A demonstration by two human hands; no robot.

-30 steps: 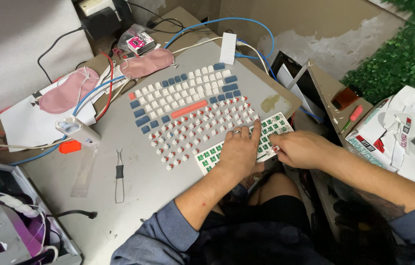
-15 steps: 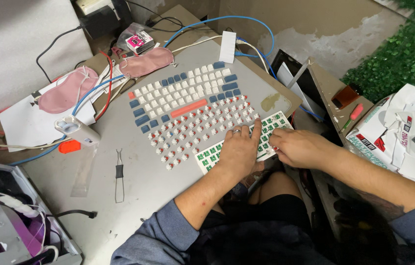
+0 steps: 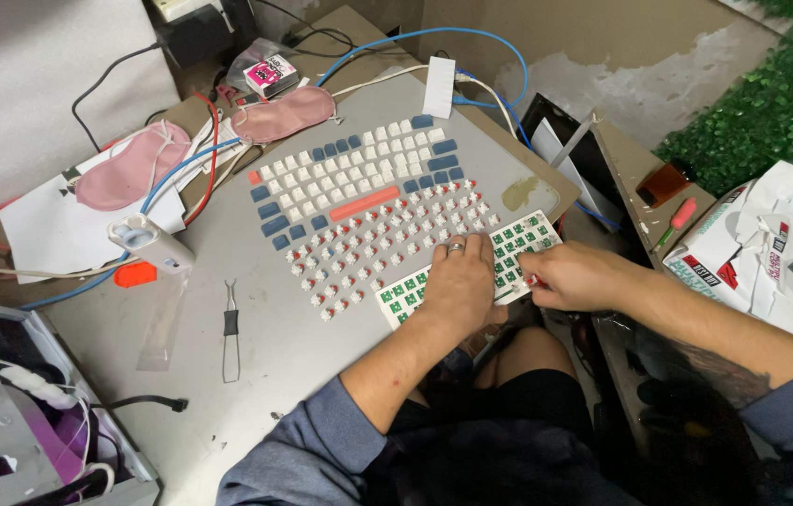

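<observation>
Green keyboard board (image 3: 518, 245) is lain at the counter (image 3: 303, 347) edge, near the lap. It's pressed flat by the left hand (image 3: 459, 281), fingers spread. The right hand (image 3: 573, 275) is curled at the board's right end w/ something red pinched. Farther back, switches (image 3: 387, 239) & keycaps (image 3: 359, 169) are laid in rows.

Even, soft indoor light, sharp at centre

The grey table (image 3: 256, 309) is evenly lit with faint shadows under the hands; the lower right of the frame falls dark, and lines bend slightly toward the frame's edges.
</observation>
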